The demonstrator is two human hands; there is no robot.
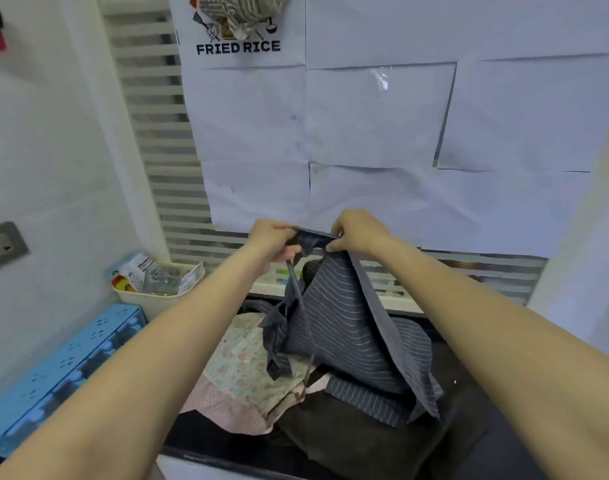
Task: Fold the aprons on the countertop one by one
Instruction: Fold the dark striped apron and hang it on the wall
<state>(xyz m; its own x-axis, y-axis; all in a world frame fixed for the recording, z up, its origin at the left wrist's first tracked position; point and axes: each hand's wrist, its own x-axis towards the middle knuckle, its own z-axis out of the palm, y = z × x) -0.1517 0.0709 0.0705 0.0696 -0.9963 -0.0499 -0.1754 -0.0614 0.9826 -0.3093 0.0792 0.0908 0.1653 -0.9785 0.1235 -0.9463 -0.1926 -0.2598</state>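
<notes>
You're early in the job, by the look of it: nothing under your hands reads as a finished fold yet. Biggest thing first, the dark countertop (476,441) runs below both forearms w/ the whole pile on it. Below and between your arms a dark brown cloth (358,441) lies rumpled at the near edge, prob. another apron, can't confirm. Below your left forearm sits the floral apron (247,368), pink-trimmed, loosely heaped, not folded. The striped apron (344,327) is the one in hand: its top edge is lifted up at hand level, the body hangs down in a cone btwn your wrists, and its lower part rests on the pile, touching the floral one and the brown cloth. A strap (297,296) dangles from near your left hand. Your left hand (273,239) has fingers curled round one end of the top hem; your right hand (356,233) pinches the other end, the two hands close together w/ a short taut strip btwn them. So: apron picked and being opened out, not yet laid flat; I'd judge all folds are left, on this one and the rest. Off to the left of your left arm, a cream bin (157,292) of wrappers and a blue rack (64,368), not part of it.
</notes>
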